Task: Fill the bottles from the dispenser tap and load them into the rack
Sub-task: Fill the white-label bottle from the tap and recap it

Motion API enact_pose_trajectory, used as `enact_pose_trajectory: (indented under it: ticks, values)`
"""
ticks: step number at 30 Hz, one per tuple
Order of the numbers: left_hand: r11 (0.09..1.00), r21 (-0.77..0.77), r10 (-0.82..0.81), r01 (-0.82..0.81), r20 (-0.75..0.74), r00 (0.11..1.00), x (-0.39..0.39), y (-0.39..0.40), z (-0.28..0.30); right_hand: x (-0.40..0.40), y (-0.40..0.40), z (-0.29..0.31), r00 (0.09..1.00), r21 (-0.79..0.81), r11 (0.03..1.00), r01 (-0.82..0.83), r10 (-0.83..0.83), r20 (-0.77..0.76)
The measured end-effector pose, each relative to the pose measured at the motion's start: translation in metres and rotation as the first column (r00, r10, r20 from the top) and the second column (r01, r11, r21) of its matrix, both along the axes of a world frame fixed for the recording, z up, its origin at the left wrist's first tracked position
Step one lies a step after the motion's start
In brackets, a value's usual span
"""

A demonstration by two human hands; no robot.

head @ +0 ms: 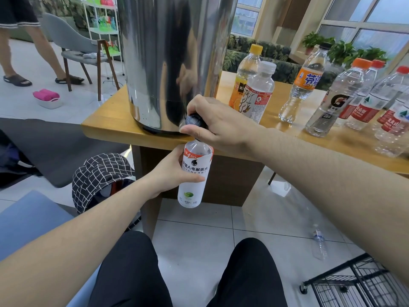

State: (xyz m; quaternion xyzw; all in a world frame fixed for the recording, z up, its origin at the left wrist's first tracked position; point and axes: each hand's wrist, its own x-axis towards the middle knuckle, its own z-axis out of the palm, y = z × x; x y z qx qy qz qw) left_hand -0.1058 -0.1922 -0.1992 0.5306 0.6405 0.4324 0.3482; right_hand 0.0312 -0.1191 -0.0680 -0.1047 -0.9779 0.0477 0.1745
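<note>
A tall steel dispenser (168, 63) stands at the near corner of the wooden table (106, 122). My right hand (212, 125) grips the black tap knob (194, 121) at its base. Directly under the tap, my left hand (174, 173) holds a white-labelled bottle (194, 173) upright, its open mouth hidden behind my right thumb. Several capped bottles (309, 85) stand on the table to the right. A black wire rack (358, 282) sits on the floor at the lower right.
One clear bottle (319, 242) lies on the tiled floor by the rack. A checked fabric basket (101, 178) stands left of the table leg. A grey chair (73, 47) and a person's legs (33, 52) are at the back left. My knees fill the bottom.
</note>
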Motion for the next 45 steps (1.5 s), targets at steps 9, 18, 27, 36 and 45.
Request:
enact_pose_trajectory:
  ticks: [9,18,27,36,45]
  values:
    - [1.000,-0.007,0.009,-0.009,0.002,1.000,0.0004,-0.0001,0.0003,-0.0003,0.0000,0.0007,1.000,0.001,1.000,0.003,-0.003,0.009]
    - [1.000,-0.015,0.013,-0.013,-0.010,1.000,0.0005,0.0002,0.0011,0.0001,-0.0006,0.0004,1.000,-0.002,1.000,0.012,-0.012,0.021]
    - [1.000,-0.010,0.009,-0.009,-0.008,1.000,0.0006,-0.0002,0.0012,-0.0001,0.0007,0.0002,1.000,0.003,1.000,0.017,-0.017,0.025]
    - [1.000,0.001,0.007,-0.007,-0.012,1.000,-0.0007,0.0001,0.0007,-0.0006,0.0018,-0.0004,1.000,0.008,1.000,0.000,0.000,0.017]
    - [1.000,-0.005,0.008,-0.008,-0.009,1.000,-0.0009,0.0003,-0.0001,-0.0005,0.0009,0.0009,0.999,0.008,1.000,0.005,-0.006,0.033]
